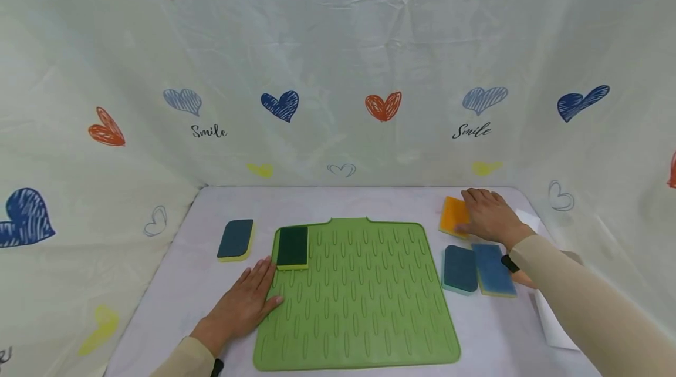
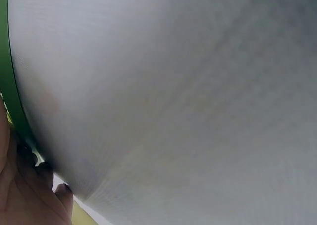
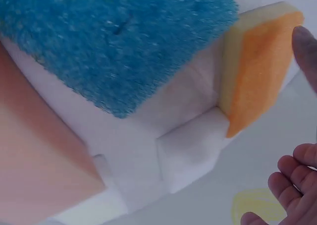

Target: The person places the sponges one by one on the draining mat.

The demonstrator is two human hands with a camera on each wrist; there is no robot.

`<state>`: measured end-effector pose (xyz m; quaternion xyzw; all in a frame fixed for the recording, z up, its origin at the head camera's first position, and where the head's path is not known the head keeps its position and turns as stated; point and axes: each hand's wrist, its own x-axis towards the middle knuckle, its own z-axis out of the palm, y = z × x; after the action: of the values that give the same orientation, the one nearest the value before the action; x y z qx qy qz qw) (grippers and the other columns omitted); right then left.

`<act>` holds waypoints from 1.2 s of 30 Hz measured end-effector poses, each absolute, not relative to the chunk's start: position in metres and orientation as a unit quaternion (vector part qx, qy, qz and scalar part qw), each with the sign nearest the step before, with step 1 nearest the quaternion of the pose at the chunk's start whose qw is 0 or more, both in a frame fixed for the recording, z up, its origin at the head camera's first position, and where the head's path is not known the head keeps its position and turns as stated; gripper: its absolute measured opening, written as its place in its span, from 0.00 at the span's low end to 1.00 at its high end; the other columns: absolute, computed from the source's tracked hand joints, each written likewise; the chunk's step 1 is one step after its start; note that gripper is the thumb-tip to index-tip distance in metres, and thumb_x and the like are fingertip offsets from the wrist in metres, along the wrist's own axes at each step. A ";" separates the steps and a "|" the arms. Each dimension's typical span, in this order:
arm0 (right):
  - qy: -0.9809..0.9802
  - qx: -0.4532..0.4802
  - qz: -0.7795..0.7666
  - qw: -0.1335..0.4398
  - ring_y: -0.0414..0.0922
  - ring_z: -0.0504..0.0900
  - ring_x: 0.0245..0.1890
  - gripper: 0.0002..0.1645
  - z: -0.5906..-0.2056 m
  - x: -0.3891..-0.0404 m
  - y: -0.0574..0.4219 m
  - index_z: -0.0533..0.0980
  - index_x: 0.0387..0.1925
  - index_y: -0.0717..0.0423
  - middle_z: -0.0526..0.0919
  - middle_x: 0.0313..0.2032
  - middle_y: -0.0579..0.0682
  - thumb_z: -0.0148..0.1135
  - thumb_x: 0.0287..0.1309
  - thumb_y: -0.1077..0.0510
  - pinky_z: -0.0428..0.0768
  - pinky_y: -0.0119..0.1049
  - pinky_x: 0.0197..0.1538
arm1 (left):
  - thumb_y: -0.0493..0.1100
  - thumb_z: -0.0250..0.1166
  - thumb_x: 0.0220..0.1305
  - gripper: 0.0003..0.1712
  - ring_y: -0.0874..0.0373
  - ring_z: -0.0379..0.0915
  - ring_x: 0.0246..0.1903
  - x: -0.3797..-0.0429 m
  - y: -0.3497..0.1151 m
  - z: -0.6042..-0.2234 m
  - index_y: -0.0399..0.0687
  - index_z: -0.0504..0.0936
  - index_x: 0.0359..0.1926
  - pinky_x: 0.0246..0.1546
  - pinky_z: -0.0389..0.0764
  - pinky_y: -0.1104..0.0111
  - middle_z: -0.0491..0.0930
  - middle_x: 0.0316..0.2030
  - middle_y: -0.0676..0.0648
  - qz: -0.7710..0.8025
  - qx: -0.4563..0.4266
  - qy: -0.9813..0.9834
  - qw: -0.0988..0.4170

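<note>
My left hand rests with straight fingers along the left edge of the green ribbed mat, thumb lying over it. A dark green sponge with a yellow underside lies at the mat's upper left corner, just beyond those fingertips. At the far right, my right hand is over the right side of an orange sponge. In the right wrist view, the thumb is right at the edge of the orange sponge, and the fingers are spread away from it.
Left of the mat lies a dark teal sponge. Right of it are a teal sponge and a blue sponge. A peach-coloured block and a white block sit by the right forearm. A heart-printed curtain surrounds the table.
</note>
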<state>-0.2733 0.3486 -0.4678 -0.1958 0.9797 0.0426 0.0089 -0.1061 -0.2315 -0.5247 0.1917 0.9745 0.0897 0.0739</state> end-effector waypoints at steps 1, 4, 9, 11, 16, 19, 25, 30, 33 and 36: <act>0.980 -0.192 0.043 0.012 0.72 0.67 0.70 0.60 -0.469 -0.273 0.350 0.62 0.74 0.74 0.68 0.71 0.74 0.72 0.61 0.33 0.65 0.74 0.71 | 0.62 0.53 0.81 0.46 0.36 0.50 0.81 -0.106 -0.232 -0.525 0.31 0.56 0.81 0.79 0.58 0.42 0.53 0.82 0.33 0.089 0.191 0.975 0.074; 0.981 -0.186 0.046 0.010 0.72 0.68 0.69 0.60 -0.474 -0.272 0.353 0.62 0.73 0.74 0.69 0.70 0.74 0.74 0.60 0.34 0.66 0.74 0.70 | 0.62 0.53 0.81 0.46 0.37 0.50 0.81 -0.107 -0.232 -0.527 0.31 0.55 0.81 0.80 0.58 0.42 0.53 0.82 0.33 0.085 0.190 0.975 0.075; 0.983 -0.179 0.046 -0.001 0.72 0.70 0.66 0.60 -0.480 -0.272 0.355 0.63 0.71 0.75 0.70 0.68 0.74 0.77 0.57 0.35 0.68 0.74 0.68 | 0.63 0.52 0.82 0.47 0.37 0.49 0.82 -0.108 -0.233 -0.530 0.32 0.55 0.82 0.80 0.57 0.42 0.52 0.82 0.34 0.089 0.190 0.975 0.078; 0.984 -0.175 0.042 -0.001 0.73 0.70 0.66 0.61 -0.481 -0.273 0.356 0.62 0.71 0.74 0.70 0.68 0.74 0.78 0.56 0.35 0.68 0.74 0.68 | 0.63 0.52 0.82 0.47 0.37 0.49 0.82 -0.108 -0.233 -0.531 0.32 0.55 0.82 0.80 0.57 0.42 0.52 0.82 0.34 0.090 0.190 0.975 0.078; 0.986 -0.161 0.029 0.008 0.72 0.69 0.67 0.64 -0.482 -0.273 0.355 0.62 0.72 0.73 0.70 0.68 0.74 0.79 0.54 0.33 0.66 0.74 0.69 | 0.63 0.52 0.82 0.47 0.37 0.49 0.82 -0.107 -0.233 -0.531 0.32 0.55 0.82 0.80 0.57 0.42 0.52 0.82 0.34 0.089 0.189 0.975 0.076; 0.987 -0.156 0.026 0.011 0.72 0.69 0.66 0.64 -0.483 -0.272 0.354 0.62 0.72 0.73 0.70 0.68 0.74 0.78 0.54 0.32 0.66 0.74 0.69 | 0.63 0.52 0.82 0.47 0.37 0.49 0.82 -0.108 -0.233 -0.531 0.32 0.55 0.82 0.80 0.57 0.42 0.52 0.82 0.34 0.087 0.190 0.975 0.075; 0.989 -0.140 0.021 0.030 0.74 0.68 0.65 0.68 -0.484 -0.272 0.353 0.60 0.73 0.74 0.70 0.68 0.76 0.75 0.54 0.27 0.67 0.75 0.67 | 0.63 0.51 0.82 0.46 0.37 0.49 0.82 -0.107 -0.233 -0.530 0.32 0.55 0.82 0.80 0.56 0.42 0.52 0.82 0.33 0.086 0.189 0.975 0.076; 0.990 -0.137 0.016 0.024 0.74 0.68 0.64 0.73 -0.487 -0.271 0.354 0.59 0.73 0.75 0.69 0.67 0.77 0.75 0.49 0.23 0.69 0.75 0.65 | 0.63 0.52 0.82 0.46 0.37 0.49 0.82 -0.107 -0.234 -0.529 0.32 0.55 0.82 0.80 0.56 0.42 0.52 0.82 0.33 0.088 0.190 0.975 0.074; 0.990 -0.141 0.016 0.013 0.74 0.68 0.64 0.74 -0.490 -0.271 0.353 0.57 0.73 0.75 0.68 0.67 0.77 0.76 0.47 0.24 0.70 0.75 0.64 | 0.63 0.51 0.82 0.46 0.37 0.49 0.82 -0.107 -0.234 -0.529 0.32 0.55 0.82 0.80 0.56 0.43 0.52 0.82 0.33 0.089 0.190 0.975 0.075; 0.989 -0.146 0.013 -0.003 0.73 0.68 0.63 0.71 -0.490 -0.272 0.352 0.58 0.72 0.75 0.68 0.66 0.77 0.76 0.49 0.27 0.71 0.74 0.64 | 0.63 0.51 0.82 0.46 0.37 0.48 0.82 -0.107 -0.234 -0.529 0.32 0.55 0.82 0.80 0.56 0.43 0.52 0.82 0.33 0.089 0.190 0.975 0.075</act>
<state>-0.2718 0.3521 -0.4900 -0.1457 0.9892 0.0135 -0.0030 -0.1067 -0.2340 -0.5292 0.1901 0.9748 0.0894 0.0753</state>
